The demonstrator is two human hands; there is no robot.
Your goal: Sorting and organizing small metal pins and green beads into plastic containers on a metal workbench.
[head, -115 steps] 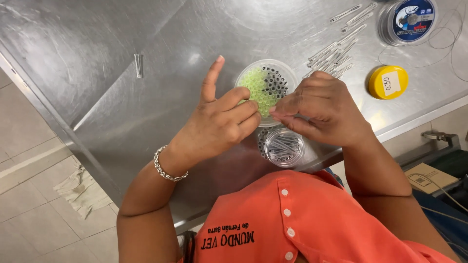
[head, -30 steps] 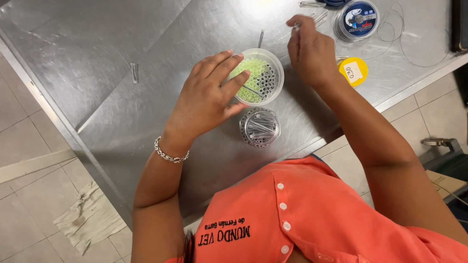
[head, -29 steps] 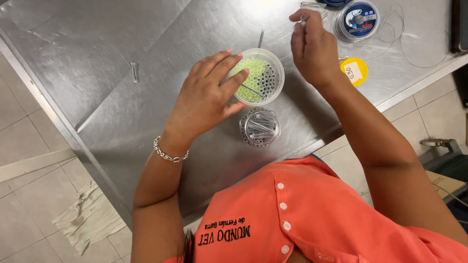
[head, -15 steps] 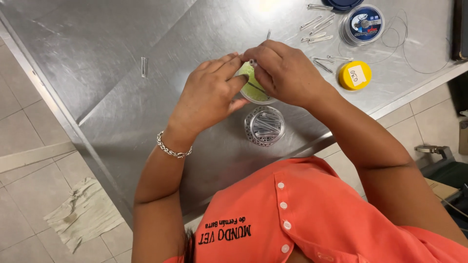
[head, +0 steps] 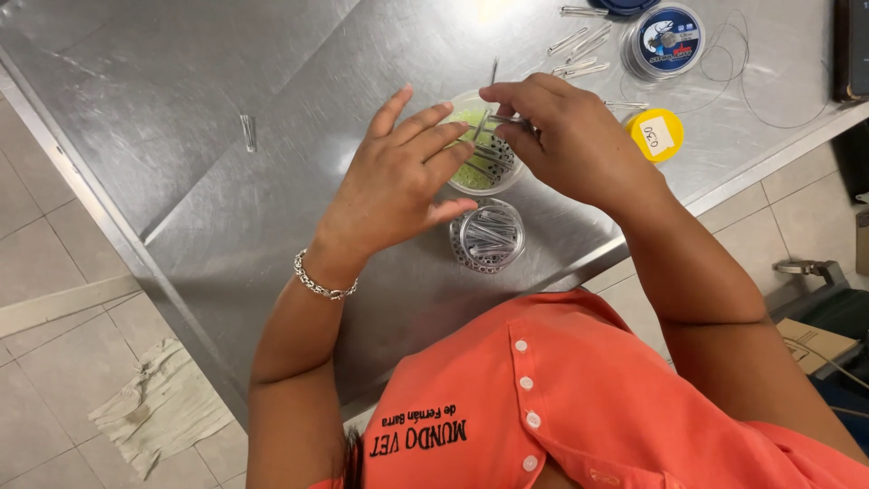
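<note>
My right hand [head: 579, 145] pinches a thin clear tube [head: 501, 119] between its fingertips, just above a small round bowl of green beads [head: 477, 168]. My left hand [head: 398, 186] hovers over the left side of that bowl with its fingers spread, their tips close to the tube; I see nothing held in it. A silver bracelet [head: 321, 285] circles the left wrist. Right in front of the bowl stands a small clear round container [head: 489, 237] filled with several metal tubes.
The steel table [head: 226, 226] also carries several loose tubes [head: 579, 45], a blue spool of fishing line [head: 668, 41] with line trailing off, a yellow spool [head: 655, 134] and one stray tube [head: 247, 131]. Its front edge runs diagonally. A crumpled rag [head: 158, 407] lies on the tiled floor.
My right hand came back from the loose tubes at the far side to above the bead bowl, now holding a tube. My left hand stayed over the bowl.
</note>
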